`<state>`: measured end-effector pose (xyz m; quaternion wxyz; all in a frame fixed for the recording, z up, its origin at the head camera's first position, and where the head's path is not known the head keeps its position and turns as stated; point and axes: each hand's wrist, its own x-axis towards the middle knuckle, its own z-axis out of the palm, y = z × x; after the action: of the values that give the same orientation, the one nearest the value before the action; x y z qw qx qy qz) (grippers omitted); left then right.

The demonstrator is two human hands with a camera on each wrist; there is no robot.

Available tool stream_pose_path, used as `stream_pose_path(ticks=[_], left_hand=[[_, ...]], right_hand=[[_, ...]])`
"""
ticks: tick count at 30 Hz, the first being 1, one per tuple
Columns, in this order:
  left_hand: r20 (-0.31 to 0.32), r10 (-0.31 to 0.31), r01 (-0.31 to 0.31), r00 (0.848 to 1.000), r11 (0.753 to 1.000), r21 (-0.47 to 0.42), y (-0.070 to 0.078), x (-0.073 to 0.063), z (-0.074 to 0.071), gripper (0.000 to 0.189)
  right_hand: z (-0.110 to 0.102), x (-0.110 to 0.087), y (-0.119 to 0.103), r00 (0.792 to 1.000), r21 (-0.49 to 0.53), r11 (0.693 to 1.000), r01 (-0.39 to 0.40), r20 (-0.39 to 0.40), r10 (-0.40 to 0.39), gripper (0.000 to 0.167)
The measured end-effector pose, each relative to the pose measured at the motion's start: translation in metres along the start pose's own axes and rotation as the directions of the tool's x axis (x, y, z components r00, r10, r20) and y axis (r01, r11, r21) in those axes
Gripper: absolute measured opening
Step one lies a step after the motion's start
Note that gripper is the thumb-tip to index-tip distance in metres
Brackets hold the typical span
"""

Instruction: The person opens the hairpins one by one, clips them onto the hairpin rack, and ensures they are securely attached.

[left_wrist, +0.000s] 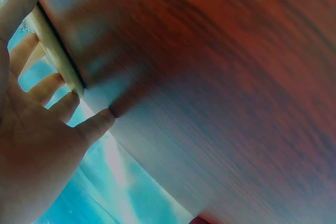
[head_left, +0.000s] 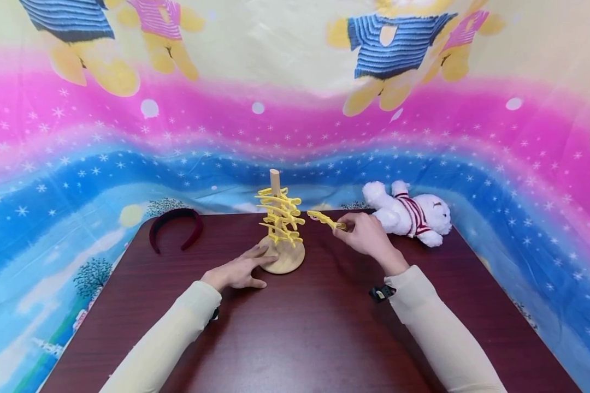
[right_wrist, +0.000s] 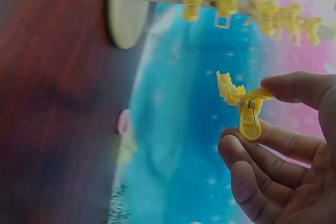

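A wooden post [head_left: 275, 177] rises from a round wooden base [head_left: 287, 263], with several yellow hair clips [head_left: 281, 210] clamped along it, one above another. Spread fingers of my left hand [head_left: 236, 271] rest on the left edge of the base, and the thumb lies towards the table. To the right of the post, my right hand [head_left: 366, 233] pinches another yellow hair clip [right_wrist: 251, 106] by its handles, between thumb and fingers. This clip is raised, apart from the post. Its toothed end points towards the post, and its jaws stand apart in the right wrist view.
On the dark wood table [head_left: 295, 338], a dark red headband [head_left: 176, 225] lies at the back left. A white plush bear [head_left: 413, 213] in a striped top lies at the back right, just beyond my right hand. A printed cloth [head_left: 255, 131] hangs behind the table.
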<state>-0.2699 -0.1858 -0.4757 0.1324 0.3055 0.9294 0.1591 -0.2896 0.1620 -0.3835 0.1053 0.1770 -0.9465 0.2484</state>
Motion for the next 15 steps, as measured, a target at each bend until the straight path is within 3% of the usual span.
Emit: stream_pose_path(ticks=[15], left_hand=[[-0.013,0.014,-0.014,1.0,1.0,0.001,0.0,-0.002,-0.001,0.074]], right_hand=[[-0.035,0.008,-0.027,0.996,0.034,0.997,0.076,-0.052,-0.074,0.027]])
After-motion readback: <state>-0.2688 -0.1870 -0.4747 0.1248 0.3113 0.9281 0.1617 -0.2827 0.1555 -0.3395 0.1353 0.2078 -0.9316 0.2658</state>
